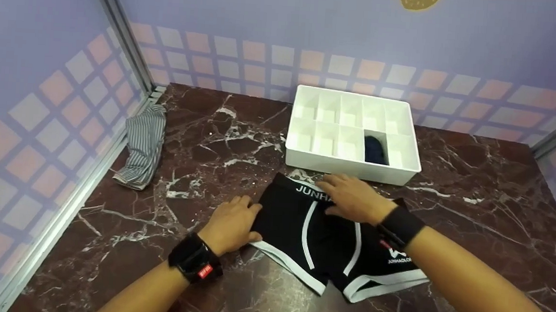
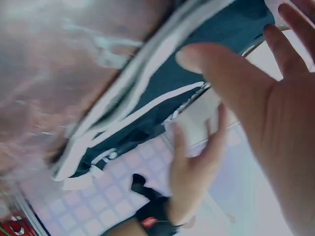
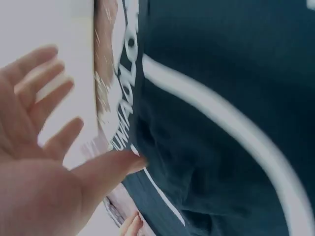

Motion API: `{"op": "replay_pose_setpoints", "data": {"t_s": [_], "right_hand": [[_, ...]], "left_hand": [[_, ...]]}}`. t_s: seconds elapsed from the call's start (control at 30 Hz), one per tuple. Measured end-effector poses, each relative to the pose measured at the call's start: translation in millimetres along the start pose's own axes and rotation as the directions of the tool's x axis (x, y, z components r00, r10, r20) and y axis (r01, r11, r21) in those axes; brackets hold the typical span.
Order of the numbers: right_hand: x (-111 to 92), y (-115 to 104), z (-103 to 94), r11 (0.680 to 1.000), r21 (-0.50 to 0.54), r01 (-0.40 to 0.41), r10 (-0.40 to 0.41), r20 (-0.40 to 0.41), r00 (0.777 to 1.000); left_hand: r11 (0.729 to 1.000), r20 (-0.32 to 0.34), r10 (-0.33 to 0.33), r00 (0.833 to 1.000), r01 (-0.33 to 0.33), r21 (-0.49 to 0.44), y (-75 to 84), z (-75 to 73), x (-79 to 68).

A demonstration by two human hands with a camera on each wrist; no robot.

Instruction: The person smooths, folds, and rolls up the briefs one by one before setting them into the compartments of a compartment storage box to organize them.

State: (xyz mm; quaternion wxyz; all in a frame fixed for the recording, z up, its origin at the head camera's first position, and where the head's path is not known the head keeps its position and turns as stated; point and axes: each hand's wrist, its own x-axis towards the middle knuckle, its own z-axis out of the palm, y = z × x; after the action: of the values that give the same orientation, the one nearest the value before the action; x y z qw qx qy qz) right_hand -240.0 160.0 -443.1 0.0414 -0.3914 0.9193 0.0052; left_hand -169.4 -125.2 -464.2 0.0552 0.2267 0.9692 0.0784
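Observation:
A pair of black boxer briefs (image 1: 293, 224) with white trim and a lettered waistband lies spread out on the dark marbled table. At its left side edge is my left hand (image 1: 232, 224), thumb and fingers loosely extended; the left wrist view shows the thumb over the cloth without pinching it. My right hand (image 1: 353, 195) hovers at the waistband, covering part of the lettering. In the right wrist view its fingers (image 3: 47, 105) are spread apart and the thumb lies over the briefs. Whether either hand touches the cloth, I cannot tell.
Behind the briefs stands a white divided box (image 1: 349, 167); one front compartment holds a dark blue rolled item (image 1: 374, 150). A grey striped cloth (image 1: 143, 143) lies at the left against the table's edge. Tile-patterned walls (image 1: 245, 60) enclose the back and sides.

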Motion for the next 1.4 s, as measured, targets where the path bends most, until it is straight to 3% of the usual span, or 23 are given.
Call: {"op": "replay_pose_setpoints", "data": {"t_s": [0.23,0.4,0.57,0.83,0.93,1.03,1.13,1.23,1.33,1.4], "right_hand": [[33,-27,20.6,0.987,-0.092,0.134,-0.134,0.016,0.991],[44,-30,33.4,0.959,-0.189,0.210,-0.199,0.075,0.977],[48,-26,40.1,0.974,-0.127,0.185,-0.173,0.104,0.979],[40,-14,33.8,0.980,-0.052,0.192,-0.190,0.052,0.980],[31,-5,29.8,0.982,-0.044,0.185,-0.186,-0.020,0.982],[22,4,26.0,0.981,-0.026,0.193,-0.195,-0.094,0.976],[15,8,24.1,0.972,-0.014,0.233,-0.233,-0.120,0.965],[9,8,26.2,0.966,-0.020,0.258,-0.258,-0.096,0.961],[7,9,32.5,0.967,-0.018,0.254,-0.255,-0.073,0.964],[6,10,36.6,0.969,-0.008,0.245,-0.245,-0.069,0.967]], "left_hand": [[0.999,-0.096,-0.018,0.995,0.022,0.038,14.4,17.6,-11.3],[0.998,-0.153,-0.010,0.988,0.020,0.060,21.9,23.4,-16.8],[0.996,-0.186,0.004,0.983,0.011,0.085,25.6,25.7,-21.9],[0.991,-0.267,-0.066,0.961,0.094,0.094,27.7,26.7,-19.6],[0.987,-0.288,-0.022,0.957,0.067,0.149,35.4,24.9,-17.0],[0.983,-0.292,0.126,0.948,-0.079,0.165,50.8,22.9,-15.9],[0.935,-0.234,0.348,0.908,-0.317,0.160,73.3,23.8,-16.9],[0.839,-0.153,0.539,0.828,-0.512,0.182,94.6,31.2,-19.4],[0.764,-0.131,0.634,0.762,-0.590,0.261,107.0,40.7,-23.0],[0.739,-0.148,0.658,0.739,-0.596,0.313,110.3,44.5,-24.9]]}}
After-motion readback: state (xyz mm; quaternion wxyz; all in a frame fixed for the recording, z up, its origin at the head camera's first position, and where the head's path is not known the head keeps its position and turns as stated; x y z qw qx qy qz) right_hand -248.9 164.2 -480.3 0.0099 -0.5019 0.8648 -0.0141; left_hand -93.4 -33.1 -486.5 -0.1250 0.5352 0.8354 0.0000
